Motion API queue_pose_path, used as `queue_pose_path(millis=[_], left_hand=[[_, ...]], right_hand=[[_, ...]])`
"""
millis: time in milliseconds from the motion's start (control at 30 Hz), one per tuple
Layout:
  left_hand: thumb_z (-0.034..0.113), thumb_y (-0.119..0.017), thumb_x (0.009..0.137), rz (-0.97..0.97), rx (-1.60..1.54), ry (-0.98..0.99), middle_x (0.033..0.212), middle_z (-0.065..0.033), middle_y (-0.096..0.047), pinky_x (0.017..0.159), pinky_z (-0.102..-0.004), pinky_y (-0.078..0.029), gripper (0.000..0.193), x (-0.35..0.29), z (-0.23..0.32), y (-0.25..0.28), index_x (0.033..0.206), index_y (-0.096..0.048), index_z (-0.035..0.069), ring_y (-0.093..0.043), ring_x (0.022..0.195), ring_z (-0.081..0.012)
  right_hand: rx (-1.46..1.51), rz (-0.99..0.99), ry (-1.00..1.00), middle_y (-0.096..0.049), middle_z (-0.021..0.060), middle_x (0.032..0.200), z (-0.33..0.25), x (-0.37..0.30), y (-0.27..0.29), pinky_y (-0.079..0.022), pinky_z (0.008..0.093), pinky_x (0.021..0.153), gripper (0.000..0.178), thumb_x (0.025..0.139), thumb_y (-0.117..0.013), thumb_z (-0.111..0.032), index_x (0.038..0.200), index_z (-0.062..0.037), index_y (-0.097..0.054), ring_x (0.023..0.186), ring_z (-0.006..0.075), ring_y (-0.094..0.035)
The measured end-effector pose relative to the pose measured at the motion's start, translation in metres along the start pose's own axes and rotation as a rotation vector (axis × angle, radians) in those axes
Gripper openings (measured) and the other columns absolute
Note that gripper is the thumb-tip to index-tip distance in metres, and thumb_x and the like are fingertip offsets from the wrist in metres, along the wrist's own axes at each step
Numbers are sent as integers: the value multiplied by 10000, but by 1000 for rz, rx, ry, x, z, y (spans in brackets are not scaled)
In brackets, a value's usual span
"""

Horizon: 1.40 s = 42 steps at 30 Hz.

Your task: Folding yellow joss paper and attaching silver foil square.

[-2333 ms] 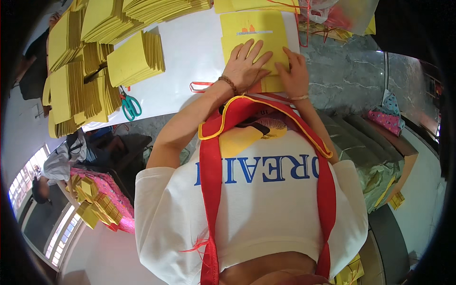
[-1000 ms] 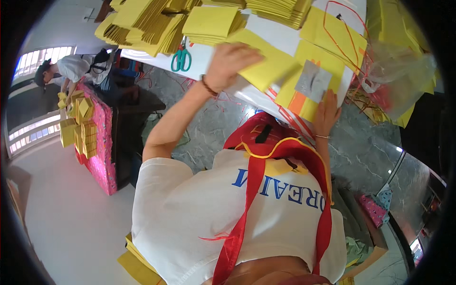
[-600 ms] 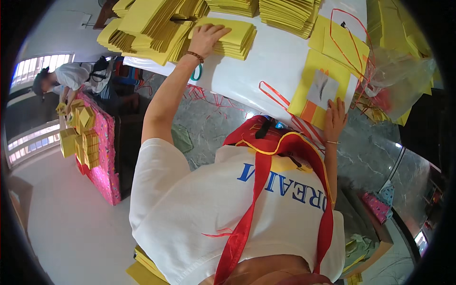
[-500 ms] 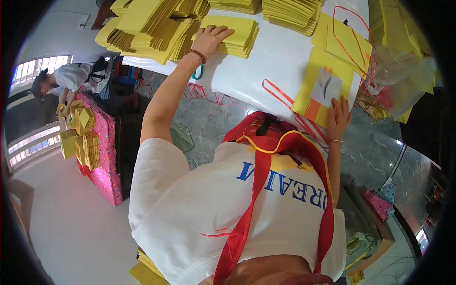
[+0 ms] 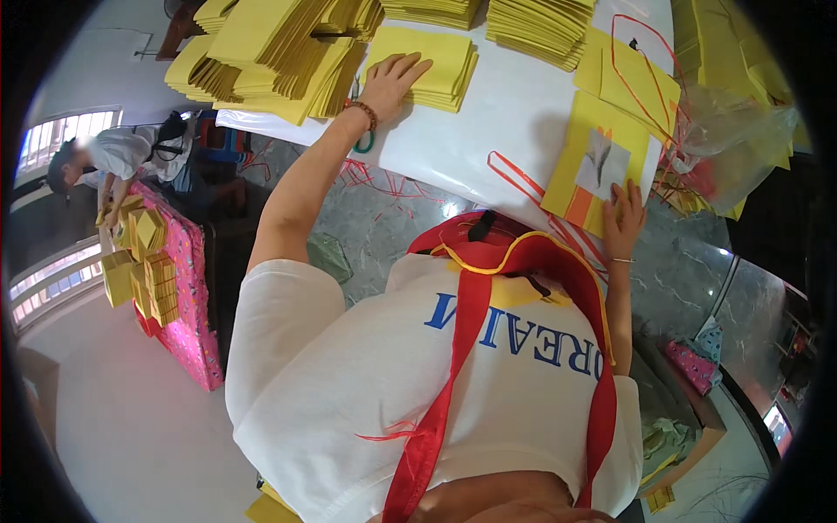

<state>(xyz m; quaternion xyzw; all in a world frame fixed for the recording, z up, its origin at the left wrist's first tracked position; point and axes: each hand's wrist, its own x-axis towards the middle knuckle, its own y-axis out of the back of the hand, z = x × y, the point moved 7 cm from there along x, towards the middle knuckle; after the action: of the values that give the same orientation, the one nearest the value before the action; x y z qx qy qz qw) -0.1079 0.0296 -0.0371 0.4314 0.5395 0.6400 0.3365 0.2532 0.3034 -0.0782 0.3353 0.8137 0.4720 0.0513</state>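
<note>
My left hand (image 5: 394,89) lies over the near left part of a stack of folded yellow paper (image 5: 436,57), its fingers stretched out on top. Beside that wrist, partly hidden by it, is a pair of scissors with teal handles (image 5: 366,143). At the table's near right edge, my right hand (image 5: 623,218) rests with fingers spread on a yellow sheet (image 5: 580,139). On this sheet lie a grey patterned piece (image 5: 602,164) and orange strips (image 5: 579,207). Neither hand is closed round anything.
More yellow paper stacks (image 5: 270,39) stand along the back left of the white-covered table (image 5: 471,144). Red ribbon (image 5: 514,174) hangs over its front edge, and a clear plastic bag (image 5: 737,148) is at the right. Across the room, a person (image 5: 131,148) bends over a pink-covered table (image 5: 187,296).
My left hand stays on the stack, and more of the scissors shows beside the wrist. The right hand stays on the sheet. The whole view has shifted slightly.
</note>
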Motion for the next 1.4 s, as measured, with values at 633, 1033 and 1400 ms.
queue_pose_path(millis=[633, 1033, 1400], left_hand=[[78, -578, 652, -17, 20, -66, 1335, -105, -382, 906, -487, -343, 712, 35, 51, 61, 1321, -376, 208, -392, 1164, -326], [161, -663, 677, 37, -446, -524, 989, -82, -546, 742, -376, -417, 365, 28, 284, -15, 1015, -556, 74, -523, 886, -260], [128, -583, 804, -140, -767, -567, 781, -102, -568, 636, -348, -460, 112, 46, 277, -19, 901, -592, 72, -559, 743, -285]], right_hand=[[-69, 46, -1, -397, 41, 1351, -5, -1, -3, -136, 527, 1028, 403, 774, -623, -353, 1138, -194, -555, 1287, 237, -308], [76, 88, -22, -484, 3, 1276, 7, 3, 2, -113, 521, 1018, 289, 803, -586, -342, 1069, -228, -597, 1278, 207, -329], [404, -16, -101, -566, -37, 1180, 28, 3, 0, -41, 422, 1062, 448, 948, -233, -367, 1074, -190, -624, 1296, 180, -293]])
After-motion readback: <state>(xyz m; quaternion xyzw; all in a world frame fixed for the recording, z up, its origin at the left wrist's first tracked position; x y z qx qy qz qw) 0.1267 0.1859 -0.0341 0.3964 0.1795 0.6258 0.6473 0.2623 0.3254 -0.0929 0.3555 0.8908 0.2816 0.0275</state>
